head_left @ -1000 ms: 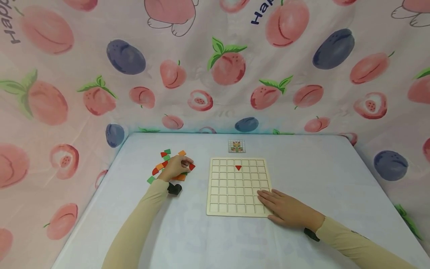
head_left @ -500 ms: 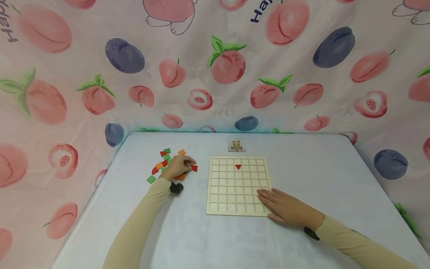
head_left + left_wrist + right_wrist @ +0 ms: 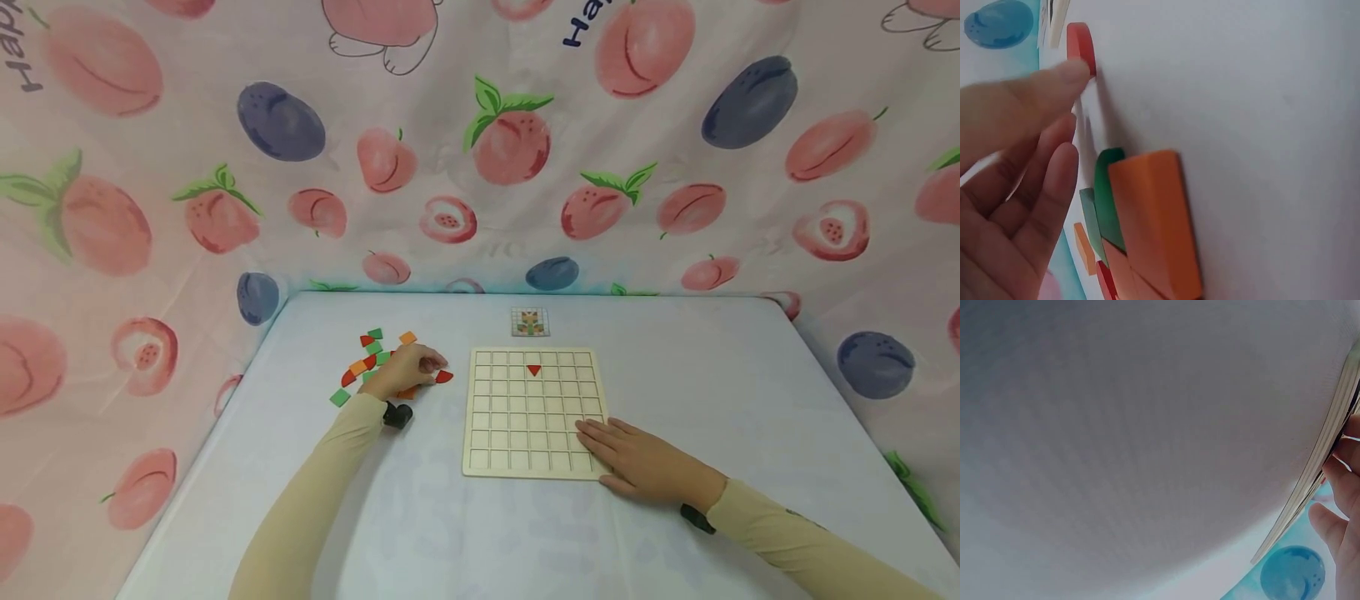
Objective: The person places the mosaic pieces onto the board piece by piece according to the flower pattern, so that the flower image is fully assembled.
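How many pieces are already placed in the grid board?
1. A single red triangle sits in the board, second row from the far edge, near the middle. The right hand covers the near right corner, so a piece could be hidden there.

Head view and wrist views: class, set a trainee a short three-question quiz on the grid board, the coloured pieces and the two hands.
1. True or false: the wooden grid board already holds one red triangle.
2. Which hand lies flat on the board's near right corner: A the left hand, B the right hand?
3. Fill in: the left hand's fingertips touch a ___ piece set apart from the pile of coloured pieces.

Key
1. True; it sits in the top row.
2. B.
3. Red; it lies on the table between pile and board.
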Demonstrator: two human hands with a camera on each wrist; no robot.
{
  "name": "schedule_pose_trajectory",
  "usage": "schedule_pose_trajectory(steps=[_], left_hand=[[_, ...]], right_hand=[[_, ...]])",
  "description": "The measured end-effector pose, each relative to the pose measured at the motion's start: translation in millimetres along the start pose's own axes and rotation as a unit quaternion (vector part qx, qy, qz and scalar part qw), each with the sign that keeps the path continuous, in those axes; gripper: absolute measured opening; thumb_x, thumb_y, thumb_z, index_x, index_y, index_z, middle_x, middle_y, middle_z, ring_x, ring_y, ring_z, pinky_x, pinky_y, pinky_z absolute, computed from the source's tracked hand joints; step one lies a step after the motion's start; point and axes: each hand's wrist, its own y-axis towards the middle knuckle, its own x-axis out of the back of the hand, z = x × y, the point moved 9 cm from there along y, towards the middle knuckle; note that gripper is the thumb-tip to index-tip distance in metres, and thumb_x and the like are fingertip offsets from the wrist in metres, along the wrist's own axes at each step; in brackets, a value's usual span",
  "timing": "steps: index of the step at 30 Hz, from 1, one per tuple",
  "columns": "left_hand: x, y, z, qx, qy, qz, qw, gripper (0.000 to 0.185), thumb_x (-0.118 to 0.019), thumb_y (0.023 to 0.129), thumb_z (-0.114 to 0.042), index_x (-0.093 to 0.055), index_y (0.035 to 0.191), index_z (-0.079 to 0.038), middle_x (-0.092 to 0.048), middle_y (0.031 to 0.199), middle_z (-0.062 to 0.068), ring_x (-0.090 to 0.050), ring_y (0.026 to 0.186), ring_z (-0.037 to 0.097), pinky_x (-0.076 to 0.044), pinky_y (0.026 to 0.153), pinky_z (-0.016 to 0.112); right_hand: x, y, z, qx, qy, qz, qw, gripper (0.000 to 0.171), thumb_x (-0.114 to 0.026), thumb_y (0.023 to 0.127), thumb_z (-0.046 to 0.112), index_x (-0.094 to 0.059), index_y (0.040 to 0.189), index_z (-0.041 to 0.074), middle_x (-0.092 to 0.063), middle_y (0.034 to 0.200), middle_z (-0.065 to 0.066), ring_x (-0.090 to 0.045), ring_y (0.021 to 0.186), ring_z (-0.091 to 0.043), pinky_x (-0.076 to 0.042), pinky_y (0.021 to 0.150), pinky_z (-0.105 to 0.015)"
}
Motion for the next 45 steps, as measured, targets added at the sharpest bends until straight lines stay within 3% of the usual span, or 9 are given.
schedule_pose_trajectory(steps=[5,17,27,35,45], left_hand=[[-4.6,1.6,-2.3,-0.007,0.0,0.018,0.9998,0.025,-0.074,0.078,-0.003,-0.072,0.103,-0.007,-0.066,0.095,0.005,-0.056,0.081,0.014,-0.049,0.075,0.024],[-15.1,0.0,-2.0,0.002,0.007,0.027,0.9996,0.032,-0.081,0.072,-0.012,-0.07,0.102,-0.008,-0.062,0.08,0.001,-0.054,0.072,0.011,-0.047,0.068,0.02],[-18.5,-1.7,-1.7,0.0,-0.031,0.036,0.9989,0.029,-0.077,0.076,-0.009,-0.07,0.104,-0.008,-0.063,0.084,0.002,-0.054,0.074,0.01,-0.047,0.069,0.019],[-19.3,-0.1,-2.9,-0.015,-0.026,0.066,0.9974,0.026,-0.073,0.08,-0.006,-0.071,0.105,-0.008,-0.067,0.089,0.004,-0.055,0.078,0.011,-0.048,0.072,0.021],[-17.6,2.7,4.0,0.004,-0.022,0.039,0.999,0.02,-0.075,0.079,-0.009,-0.072,0.099,-0.011,-0.065,0.09,0.002,-0.054,0.079,0.012,-0.047,0.072,0.022]], right_hand=[[-1.4,0.3,0.2,0.006,-0.007,-0.004,1.0,0.061,-0.047,0.096,0.041,-0.038,0.142,0.002,-0.037,0.149,-0.012,-0.039,0.136,-0.026,0.017,0.113,-0.019],[-0.6,-0.1,0.3,0.004,-0.009,-0.009,1.0,0.061,-0.049,0.095,0.041,-0.04,0.141,0.002,-0.039,0.148,-0.012,-0.04,0.135,-0.026,0.017,0.113,-0.019],[-0.9,-0.5,0.2,0.002,-0.006,-0.011,1.0,0.061,-0.049,0.095,0.041,-0.04,0.141,0.003,-0.038,0.149,-0.012,-0.041,0.134,-0.026,0.017,0.113,-0.018],[-2.5,-0.1,0.4,0.001,-0.002,-0.006,1.0,0.061,-0.048,0.096,0.042,-0.039,0.142,0.003,-0.037,0.15,-0.012,-0.039,0.135,-0.026,0.016,0.114,-0.018],[-2.4,0.0,-1.7,-0.003,-0.004,-0.003,1.0,0.062,-0.047,0.096,0.043,-0.038,0.142,0.003,-0.036,0.15,-0.012,-0.038,0.136,-0.026,0.016,0.114,-0.019]])
